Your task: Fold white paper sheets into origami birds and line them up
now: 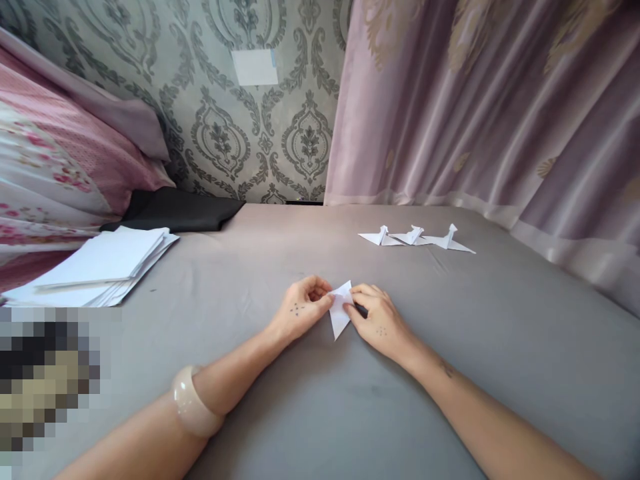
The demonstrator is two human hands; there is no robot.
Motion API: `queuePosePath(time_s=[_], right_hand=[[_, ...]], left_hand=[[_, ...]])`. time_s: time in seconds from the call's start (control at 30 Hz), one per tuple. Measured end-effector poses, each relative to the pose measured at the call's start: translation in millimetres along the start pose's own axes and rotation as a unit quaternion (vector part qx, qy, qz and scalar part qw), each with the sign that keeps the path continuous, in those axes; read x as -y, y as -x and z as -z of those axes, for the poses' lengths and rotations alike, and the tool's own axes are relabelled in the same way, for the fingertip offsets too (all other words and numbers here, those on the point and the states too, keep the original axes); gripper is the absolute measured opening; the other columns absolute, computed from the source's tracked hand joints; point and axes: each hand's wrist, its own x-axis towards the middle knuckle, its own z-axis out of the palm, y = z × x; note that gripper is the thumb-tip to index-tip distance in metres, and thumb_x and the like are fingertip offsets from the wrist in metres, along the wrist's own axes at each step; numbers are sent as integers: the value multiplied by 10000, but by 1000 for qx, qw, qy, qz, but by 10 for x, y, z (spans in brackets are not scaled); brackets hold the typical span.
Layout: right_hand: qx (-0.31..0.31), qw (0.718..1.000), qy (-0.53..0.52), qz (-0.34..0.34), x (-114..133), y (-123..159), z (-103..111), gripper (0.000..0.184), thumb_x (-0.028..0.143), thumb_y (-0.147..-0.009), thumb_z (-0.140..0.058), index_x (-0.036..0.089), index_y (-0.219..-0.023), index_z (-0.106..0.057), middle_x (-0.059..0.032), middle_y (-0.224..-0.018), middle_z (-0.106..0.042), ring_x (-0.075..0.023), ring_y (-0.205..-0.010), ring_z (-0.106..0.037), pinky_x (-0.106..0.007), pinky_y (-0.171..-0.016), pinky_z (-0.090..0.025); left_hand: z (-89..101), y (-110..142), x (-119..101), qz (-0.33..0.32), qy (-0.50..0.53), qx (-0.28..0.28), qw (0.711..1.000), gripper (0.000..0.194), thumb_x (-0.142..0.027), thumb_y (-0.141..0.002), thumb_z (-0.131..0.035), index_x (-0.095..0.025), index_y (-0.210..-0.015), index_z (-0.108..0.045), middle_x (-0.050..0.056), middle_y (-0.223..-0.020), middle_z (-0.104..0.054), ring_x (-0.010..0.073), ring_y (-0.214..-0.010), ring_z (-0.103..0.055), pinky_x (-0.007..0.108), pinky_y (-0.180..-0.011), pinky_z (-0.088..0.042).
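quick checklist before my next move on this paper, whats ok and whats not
1. Left hand on the folded paper: ok
2. Right hand on its opposite side: ok
3. Nothing else by the right fingers: not ok, a dark object shows there
4. Three folded figures clear of both hands: ok
5. Paper stack clear of both hands: ok
6. Creases sharp and edges matched: cannot tell, too small

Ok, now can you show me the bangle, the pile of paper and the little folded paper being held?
Bangle (190, 403): head view, on the middle of its shiny band.
Paper pile (105, 257): head view, on the top sheet.
Folded paper (341, 314): head view, on the middle of its white face.
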Motion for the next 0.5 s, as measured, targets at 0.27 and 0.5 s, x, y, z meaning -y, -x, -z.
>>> queuePosePath(time_s=[0.27, 0.5], right_hand=[[5, 1000, 21, 8, 15, 1, 7, 128, 183, -876, -533, 203, -789, -624, -37, -978, -641, -193, -928, -554, -351, -839, -397], [-1, 1000, -11, 11, 0, 5, -2, 128, 170, -868, -533, 210, -826, -647, -45, -988, -643, -195, -943, -553, -349, -851, -414]], left_hand=[[13, -45, 20, 74, 152, -21, 985, 216, -308, -748, -622, -145, -885, -587, -5, -636, -605, 94, -546, -494, 212, -525, -356], [9, -26, 36, -91, -46, -1, 995, 275, -180, -704, -616, -231, -968, -672, 61, -1082, -578, 211, -1033, -538, 332, -862, -445]])
